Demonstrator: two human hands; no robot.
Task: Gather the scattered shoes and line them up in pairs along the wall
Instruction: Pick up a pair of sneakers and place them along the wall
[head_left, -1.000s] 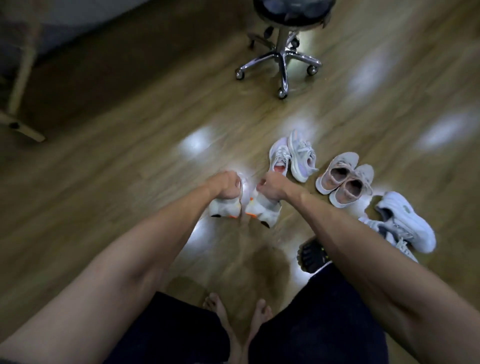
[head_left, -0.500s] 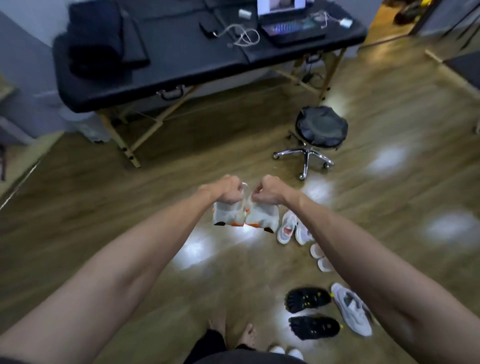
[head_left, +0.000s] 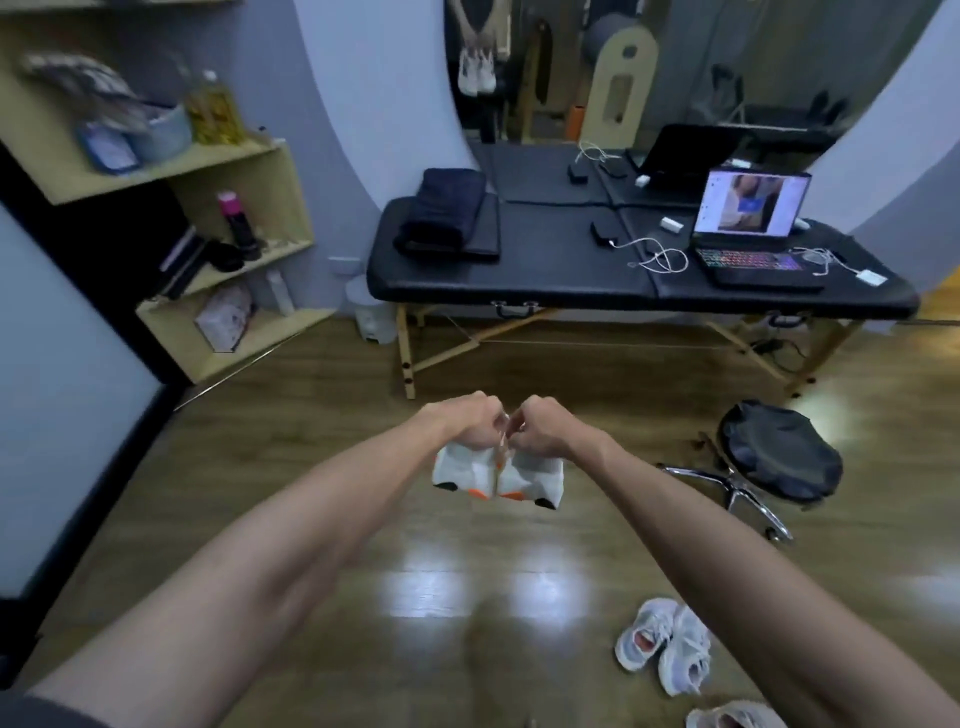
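Right now your left hand (head_left: 464, 423) grips the heel of one white sneaker (head_left: 464, 470), fingers curled tight round its collar, and your right hand (head_left: 540, 428) clamps the matching white sneaker (head_left: 532, 478) in the same way. Both shoes hang heel-up in the air before you, side by side and touching, with orange and black marks on their soles (the toes point away and cannot be seen). Your knuckles nearly meet above them.

Down at your lower right, on the wooden floor (head_left: 311, 467), lies a pair of pale grey running shoes (head_left: 667, 642), one leaning against the other, and just below them, at the frame's bottom edge, shows part of a pinkish-white shoe (head_left: 735, 717). These lie well apart from the pair in your hands.

Ahead of you stands a black massage table (head_left: 545, 270) on wooden legs, pushed against the grey wall (head_left: 363, 104). On it rest a folded dark towel (head_left: 441, 213), an open laptop (head_left: 748, 223) with a lit keyboard, and white cables (head_left: 657, 254). A black rolling stool (head_left: 774, 457) stands on the floor to your right, near the table's end. To your left a pale wooden shelf unit (head_left: 249, 208) holds bottles and boxes, too blurred to name further.
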